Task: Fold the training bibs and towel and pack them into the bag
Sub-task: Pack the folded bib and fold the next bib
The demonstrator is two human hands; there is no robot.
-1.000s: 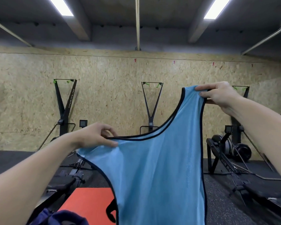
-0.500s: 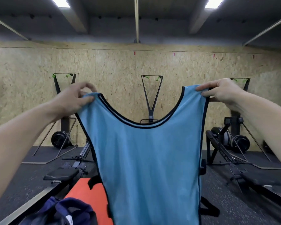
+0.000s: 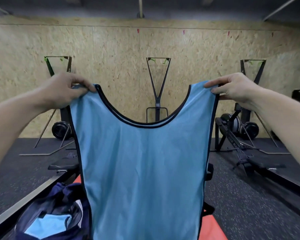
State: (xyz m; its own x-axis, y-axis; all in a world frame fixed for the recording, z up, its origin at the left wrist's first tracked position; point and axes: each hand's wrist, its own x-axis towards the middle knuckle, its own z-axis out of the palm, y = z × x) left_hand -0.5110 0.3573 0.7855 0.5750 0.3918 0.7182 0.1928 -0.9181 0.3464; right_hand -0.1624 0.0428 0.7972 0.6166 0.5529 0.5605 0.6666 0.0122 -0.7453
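A light blue training bib (image 3: 144, 170) with dark trim hangs flat and upright at the centre of view, held up at chest height. The left hand (image 3: 62, 90), at ten o'clock, pinches the bib's left shoulder strap between thumb and fingers. The right hand (image 3: 232, 89), at two o'clock, pinches the right strap likewise. At seven o'clock, a navy bag (image 3: 59, 210) sits open on the floor with light blue cloth (image 3: 47, 226) inside.
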